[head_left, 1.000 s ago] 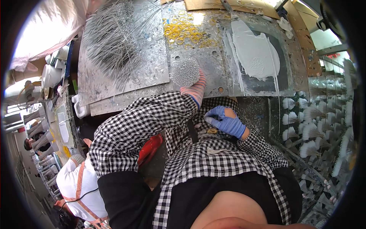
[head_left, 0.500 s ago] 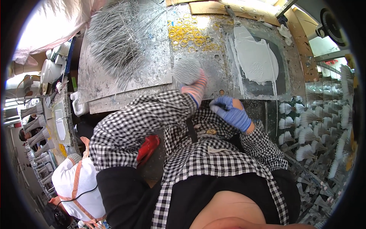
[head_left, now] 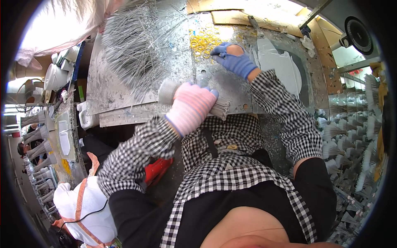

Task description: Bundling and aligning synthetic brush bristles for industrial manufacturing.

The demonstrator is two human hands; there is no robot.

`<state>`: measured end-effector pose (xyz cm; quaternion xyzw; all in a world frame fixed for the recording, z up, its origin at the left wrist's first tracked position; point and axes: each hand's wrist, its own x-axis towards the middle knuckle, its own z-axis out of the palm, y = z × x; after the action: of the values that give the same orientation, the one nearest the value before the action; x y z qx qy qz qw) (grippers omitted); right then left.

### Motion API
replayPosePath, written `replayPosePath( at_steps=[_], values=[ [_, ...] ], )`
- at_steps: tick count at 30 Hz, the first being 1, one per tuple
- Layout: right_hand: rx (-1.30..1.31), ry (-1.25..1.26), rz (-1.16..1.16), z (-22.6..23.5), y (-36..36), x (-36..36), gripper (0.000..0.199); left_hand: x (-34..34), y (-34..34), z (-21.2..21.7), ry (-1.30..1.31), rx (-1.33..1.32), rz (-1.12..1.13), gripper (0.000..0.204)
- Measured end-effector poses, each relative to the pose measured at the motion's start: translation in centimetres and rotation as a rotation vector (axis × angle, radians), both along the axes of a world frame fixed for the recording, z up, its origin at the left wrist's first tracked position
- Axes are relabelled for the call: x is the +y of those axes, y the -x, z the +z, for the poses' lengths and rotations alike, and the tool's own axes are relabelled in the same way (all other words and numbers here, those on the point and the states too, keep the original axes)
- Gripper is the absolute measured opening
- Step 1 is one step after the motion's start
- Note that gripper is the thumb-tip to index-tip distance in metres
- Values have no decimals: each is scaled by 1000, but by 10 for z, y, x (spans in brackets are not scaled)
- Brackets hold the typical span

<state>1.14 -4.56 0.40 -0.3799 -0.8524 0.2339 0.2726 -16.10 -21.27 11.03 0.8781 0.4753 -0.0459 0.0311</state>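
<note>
Right hand (head_left: 234,60) now farther up metal worktop (head_left: 124,82)

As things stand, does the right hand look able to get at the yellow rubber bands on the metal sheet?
Probably yes: the right hand hovers right beside the yellow rubber bands, empty as far as shows, with nothing between them. The left hand grips the bundle of thin rods nearer the body.

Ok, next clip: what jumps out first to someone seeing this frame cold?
Centre frame, the left hand in a pink glove grips a thick bundle of thin grey rods over the edge of the metal-topped workbench. Beyond it, the right hand in a blue glove reaches toward a scatter of yellow rubber bands. At upper left, a big loose pile of grey rods fans across the bench.
</note>
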Motion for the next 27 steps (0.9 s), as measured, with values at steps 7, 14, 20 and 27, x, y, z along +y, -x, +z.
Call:
replayPosePath(
  at_steps=[7, 14, 20, 27],
  values=[
    [-366, -267, 16, -34, 49, 58, 20, -67, 55, 14, 171, -900, 404, 26],
    [-311, -328, -41, -31, 44, 68, 16, -80, 87, 31, 399, -1408, 748, 15],
    [7, 74, -26, 27, 52, 17, 22, -68, 104, 28, 275, -1522, 738, 28],
    [425, 889, 361, 82, 86, -105, 33, -38, 96, 5, 143, -1544, 681, 12]
  ],
)
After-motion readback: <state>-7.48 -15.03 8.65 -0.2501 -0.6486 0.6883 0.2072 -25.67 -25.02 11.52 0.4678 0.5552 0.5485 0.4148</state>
